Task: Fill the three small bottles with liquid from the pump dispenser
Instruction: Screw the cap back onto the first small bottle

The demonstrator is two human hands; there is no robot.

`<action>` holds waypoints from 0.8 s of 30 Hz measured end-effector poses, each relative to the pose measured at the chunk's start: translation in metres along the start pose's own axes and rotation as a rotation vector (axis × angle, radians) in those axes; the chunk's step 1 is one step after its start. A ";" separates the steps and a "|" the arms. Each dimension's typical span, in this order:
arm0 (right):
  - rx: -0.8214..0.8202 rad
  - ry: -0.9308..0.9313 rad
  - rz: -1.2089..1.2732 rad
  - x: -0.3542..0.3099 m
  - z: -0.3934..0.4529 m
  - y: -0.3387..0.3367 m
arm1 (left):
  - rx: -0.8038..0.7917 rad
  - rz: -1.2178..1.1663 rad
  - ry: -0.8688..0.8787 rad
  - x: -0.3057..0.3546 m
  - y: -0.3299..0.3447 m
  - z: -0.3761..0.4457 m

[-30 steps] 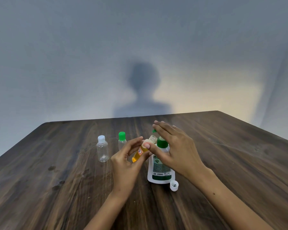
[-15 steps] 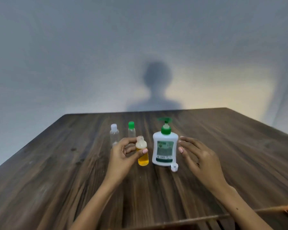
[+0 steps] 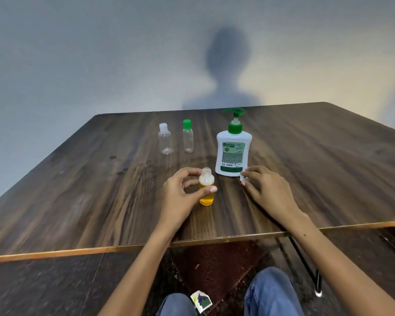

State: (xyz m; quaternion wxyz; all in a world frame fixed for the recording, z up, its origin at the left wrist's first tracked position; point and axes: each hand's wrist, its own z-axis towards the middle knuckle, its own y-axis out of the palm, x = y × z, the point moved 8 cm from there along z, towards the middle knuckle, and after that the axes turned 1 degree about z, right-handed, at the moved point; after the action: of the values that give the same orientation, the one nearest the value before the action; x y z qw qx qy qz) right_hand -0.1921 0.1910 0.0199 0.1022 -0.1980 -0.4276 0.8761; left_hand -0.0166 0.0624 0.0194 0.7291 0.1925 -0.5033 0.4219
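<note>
A small uncapped bottle [image 3: 206, 190] with yellow liquid stands upright on the wooden table [image 3: 100, 179]. My left hand [image 3: 183, 197] holds it between thumb and fingers. Behind it to the right stands the white pump dispenser [image 3: 233, 151] with a green pump. My right hand [image 3: 267, 190] rests on the table at the dispenser's base, its fingertips pinching a small white cap [image 3: 244, 177]. Two empty clear bottles stand farther back: one with a white cap [image 3: 165, 140], one with a green cap [image 3: 188, 137].
The table's near edge [image 3: 123, 248] runs across the lower part of the view. Below it are my knees in blue jeans [image 3: 271, 293], a dark floor and a small paper scrap [image 3: 201, 302]. A black table leg [image 3: 306, 265] stands at the right.
The yellow bottle went from tilted under the pump to upright on the table. My right hand left the pump head and came down to the white cap. The camera pulled back.
</note>
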 end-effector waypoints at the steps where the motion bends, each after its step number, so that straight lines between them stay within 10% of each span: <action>1: -0.002 -0.002 0.000 0.000 0.000 0.001 | -0.005 0.004 0.002 0.000 0.000 -0.001; 24: -0.013 -0.141 0.584 -0.064 0.027 -0.036 | 0.000 0.058 0.015 0.004 -0.006 -0.007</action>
State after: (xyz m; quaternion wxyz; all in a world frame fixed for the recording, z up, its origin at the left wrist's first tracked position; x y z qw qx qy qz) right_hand -0.1457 0.1721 0.0802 -0.1851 -0.2517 -0.3641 0.8774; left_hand -0.0070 0.0654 0.0214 0.7203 0.1748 -0.5032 0.4443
